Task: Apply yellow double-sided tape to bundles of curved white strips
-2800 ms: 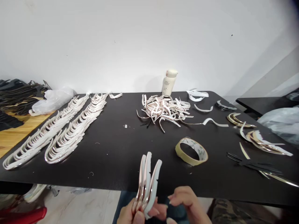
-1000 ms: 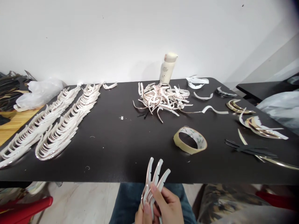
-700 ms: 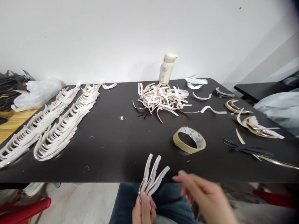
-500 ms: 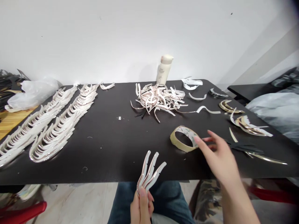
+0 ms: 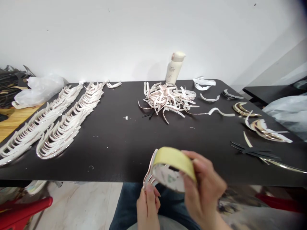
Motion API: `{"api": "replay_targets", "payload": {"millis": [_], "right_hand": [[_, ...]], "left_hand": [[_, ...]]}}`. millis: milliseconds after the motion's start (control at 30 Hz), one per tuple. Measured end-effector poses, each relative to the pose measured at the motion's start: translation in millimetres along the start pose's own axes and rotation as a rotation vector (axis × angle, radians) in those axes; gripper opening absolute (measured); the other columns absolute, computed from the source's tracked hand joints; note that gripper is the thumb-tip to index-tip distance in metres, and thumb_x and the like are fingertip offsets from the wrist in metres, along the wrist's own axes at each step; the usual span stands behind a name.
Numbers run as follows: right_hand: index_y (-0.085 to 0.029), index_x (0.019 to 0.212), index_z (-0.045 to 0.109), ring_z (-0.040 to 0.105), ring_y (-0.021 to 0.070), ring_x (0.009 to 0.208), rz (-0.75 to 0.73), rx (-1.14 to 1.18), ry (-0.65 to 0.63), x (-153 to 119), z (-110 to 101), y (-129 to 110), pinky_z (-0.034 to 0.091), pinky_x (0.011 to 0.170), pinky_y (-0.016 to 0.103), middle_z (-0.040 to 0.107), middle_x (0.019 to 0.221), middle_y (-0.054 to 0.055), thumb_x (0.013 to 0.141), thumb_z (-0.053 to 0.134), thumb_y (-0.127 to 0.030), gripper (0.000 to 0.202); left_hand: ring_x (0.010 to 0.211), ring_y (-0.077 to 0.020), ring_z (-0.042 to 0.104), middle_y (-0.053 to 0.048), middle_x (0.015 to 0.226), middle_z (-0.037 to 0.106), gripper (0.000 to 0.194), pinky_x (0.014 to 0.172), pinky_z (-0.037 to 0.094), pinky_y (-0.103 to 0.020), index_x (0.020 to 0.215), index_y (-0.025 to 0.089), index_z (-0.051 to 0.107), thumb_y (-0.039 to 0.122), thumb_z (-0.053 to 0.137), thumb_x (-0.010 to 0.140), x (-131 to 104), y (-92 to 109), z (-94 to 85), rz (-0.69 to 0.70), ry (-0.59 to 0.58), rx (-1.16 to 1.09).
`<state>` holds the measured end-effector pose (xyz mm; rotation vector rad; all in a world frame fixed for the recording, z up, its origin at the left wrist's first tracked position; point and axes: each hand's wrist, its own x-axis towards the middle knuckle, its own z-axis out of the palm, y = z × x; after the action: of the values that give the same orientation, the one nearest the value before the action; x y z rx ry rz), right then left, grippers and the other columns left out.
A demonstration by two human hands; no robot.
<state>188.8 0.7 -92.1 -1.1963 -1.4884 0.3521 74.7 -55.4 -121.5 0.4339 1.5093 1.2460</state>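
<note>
In my left hand [image 5: 148,204], closed near the table's front edge, are a few curved white trim strips [image 5: 149,171] with shiny rose-gold edges. My right hand [image 5: 203,187] grips a roll of yellowish tape [image 5: 174,157] between thumb and fingers. The roll is held up in front of the strips and hides their upper ends. Whether tape and strips touch, I cannot tell. Further back lies a tangled pile of similar strips [image 5: 168,97].
Two long rows of nested curved strips [image 5: 64,134] run along the table's left side. A cream bottle [image 5: 174,67] stands against the wall. Gold curved pieces [image 5: 268,129] and black strips [image 5: 255,151] lie at the right. A red stool [image 5: 31,212] is below, left.
My right hand has picked the tape roll up off the table and carried it left to the strips. My left hand still holds the strips. The view has shifted slightly.
</note>
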Motion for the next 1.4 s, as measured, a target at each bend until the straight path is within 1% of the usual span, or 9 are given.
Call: {"api": "replay_targets", "payload": {"millis": [100, 200, 333, 500, 733, 800, 933, 1167, 1400], "right_hand": [[-0.026, 0.117, 0.056, 0.057, 0.0225, 0.092, -0.326, -0.173, -0.276, -18, 10, 1, 0.049, 0.071, 0.033, 0.051, 0.118, 0.011, 0.083, 0.054, -0.013, 0.037], [-0.026, 0.121, 0.056, 0.053, 0.0197, 0.079, -0.427, -0.23, -0.36, -21, 11, 7, 0.047, 0.065, 0.032, 0.054, 0.104, 0.009, 0.086, 0.052, -0.012, 0.038], [-0.026, 0.126, 0.051, 0.049, 0.0175, 0.067, -0.361, -0.13, -0.444, -13, 1, 6, 0.044, 0.057, 0.028, 0.054, 0.08, 0.003, 0.086, 0.055, -0.013, 0.042], [-0.028, 0.131, 0.045, 0.049, 0.0144, 0.06, -0.3, 0.01, -0.355, -8, -10, -4, 0.042, 0.051, 0.023, 0.052, 0.077, 0.001, 0.083, 0.057, -0.008, 0.053], [-0.028, 0.124, 0.052, 0.052, 0.0154, 0.061, -0.403, -0.153, -0.616, -3, 1, -1, 0.044, 0.052, 0.023, 0.055, 0.076, 0.003, 0.088, 0.048, -0.013, 0.039], [-0.028, 0.125, 0.051, 0.055, 0.0153, 0.066, -0.37, -0.111, -0.673, 4, -1, -4, 0.047, 0.056, 0.023, 0.057, 0.083, 0.004, 0.088, 0.049, -0.012, 0.04], [-0.026, 0.124, 0.05, 0.059, 0.0127, 0.073, -0.3, 0.019, -0.527, 10, -5, -8, 0.049, 0.061, 0.02, 0.058, 0.095, 0.006, 0.086, 0.052, -0.01, 0.042], [-0.027, 0.123, 0.054, 0.061, 0.0156, 0.074, -0.326, -0.113, -0.582, 2, -1, 0, 0.051, 0.06, 0.023, 0.061, 0.095, 0.007, 0.086, 0.049, -0.011, 0.041], [-0.029, 0.125, 0.052, 0.061, 0.0146, 0.078, -0.308, -0.03, -0.475, 15, -2, 3, 0.05, 0.062, 0.022, 0.058, 0.101, 0.006, 0.084, 0.05, -0.006, 0.048]], "left_hand": [[0.045, -0.0058, 0.025, 0.009, 0.047, 0.033, 0.057, 0.045, 0.019, -0.019, 0.063, 0.015, 0.055, 0.072, 0.064, 0.064, 1, -1, -1.1, -0.085, -0.017, -0.104], [0.044, -0.0049, 0.019, 0.011, 0.046, 0.03, 0.06, 0.044, 0.014, -0.019, 0.067, 0.014, 0.058, 0.073, 0.066, 0.06, 2, -3, -4.1, -0.121, -0.119, -0.199], [0.044, -0.0051, 0.018, 0.011, 0.045, 0.028, 0.059, 0.044, 0.013, -0.02, 0.066, 0.015, 0.057, 0.074, 0.061, 0.065, 3, -6, -7.0, -0.079, -0.162, -0.168], [0.045, -0.0066, 0.026, 0.009, 0.047, 0.035, 0.055, 0.044, 0.021, -0.022, 0.066, 0.015, 0.058, 0.07, 0.064, 0.067, 1, -6, -7.4, -0.065, -0.11, -0.137], [0.05, -0.0118, 0.043, 0.007, 0.051, 0.046, 0.073, 0.049, 0.036, -0.025, 0.102, 0.016, 0.062, 0.072, 0.069, 0.056, 0, -13, -9.2, -0.145, 0.066, -0.03], [0.049, -0.0103, 0.04, 0.007, 0.051, 0.046, 0.068, 0.048, 0.033, -0.023, 0.093, 0.016, 0.063, 0.073, 0.068, 0.057, 0, -12, -8.6, -0.114, 0.043, -0.032], [0.045, -0.0065, 0.028, 0.008, 0.048, 0.037, 0.059, 0.044, 0.023, -0.021, 0.068, 0.015, 0.058, 0.074, 0.06, 0.066, 1, -7, -6.7, -0.033, -0.091, -0.074], [0.046, -0.0062, 0.026, 0.009, 0.049, 0.034, 0.06, 0.045, 0.021, -0.021, 0.069, 0.016, 0.055, 0.075, 0.059, 0.065, 1, -6, -6.3, -0.039, -0.096, -0.071], [0.046, -0.0062, 0.025, 0.009, 0.049, 0.034, 0.065, 0.045, 0.019, -0.021, 0.072, 0.013, 0.06, 0.077, 0.055, 0.066, 1, -3, -5.5, -0.041, -0.1, -0.045]]}}
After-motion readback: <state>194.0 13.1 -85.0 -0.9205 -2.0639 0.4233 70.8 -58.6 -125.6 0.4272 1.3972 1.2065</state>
